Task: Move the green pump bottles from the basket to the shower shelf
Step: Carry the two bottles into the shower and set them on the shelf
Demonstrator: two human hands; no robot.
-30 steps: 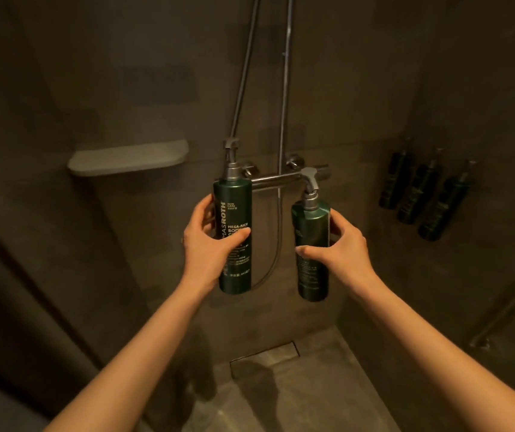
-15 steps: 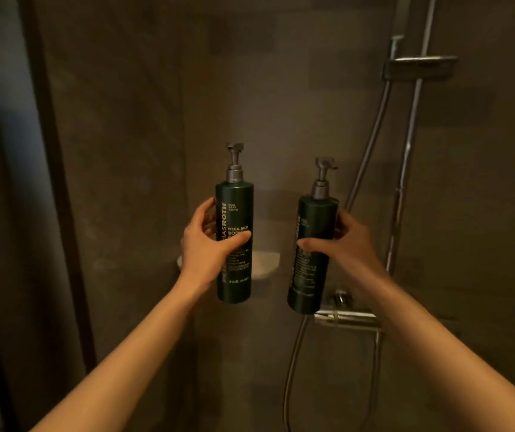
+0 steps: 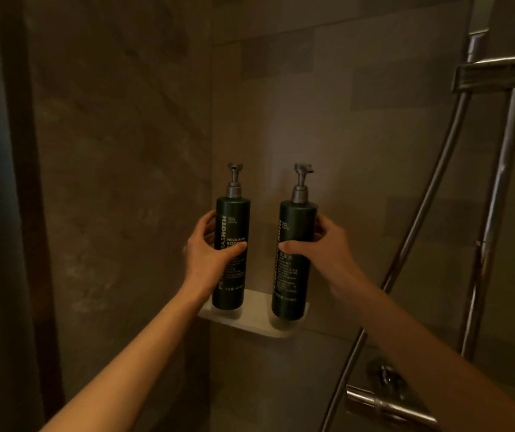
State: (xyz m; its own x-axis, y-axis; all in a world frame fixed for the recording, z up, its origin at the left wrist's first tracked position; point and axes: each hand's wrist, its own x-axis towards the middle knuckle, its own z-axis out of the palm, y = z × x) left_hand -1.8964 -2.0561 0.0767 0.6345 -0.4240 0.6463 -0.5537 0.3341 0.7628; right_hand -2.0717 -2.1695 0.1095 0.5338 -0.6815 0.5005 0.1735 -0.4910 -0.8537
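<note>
Gripping one upright bottle each, the left hand (image 3: 208,254) holds the left bottle (image 3: 230,254) and the right hand (image 3: 328,254) the right bottle (image 3: 295,260), at the shelf (image 3: 257,319).

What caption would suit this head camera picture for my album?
Left hand and right hand each set an upright green pump bottle on the white corner shelf.

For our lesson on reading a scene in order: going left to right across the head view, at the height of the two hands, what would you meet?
Left hand → left bottle → right bottle → right hand → shower hose → riser pipe. Both bottles stand upright on or just above the corner shelf.
</note>
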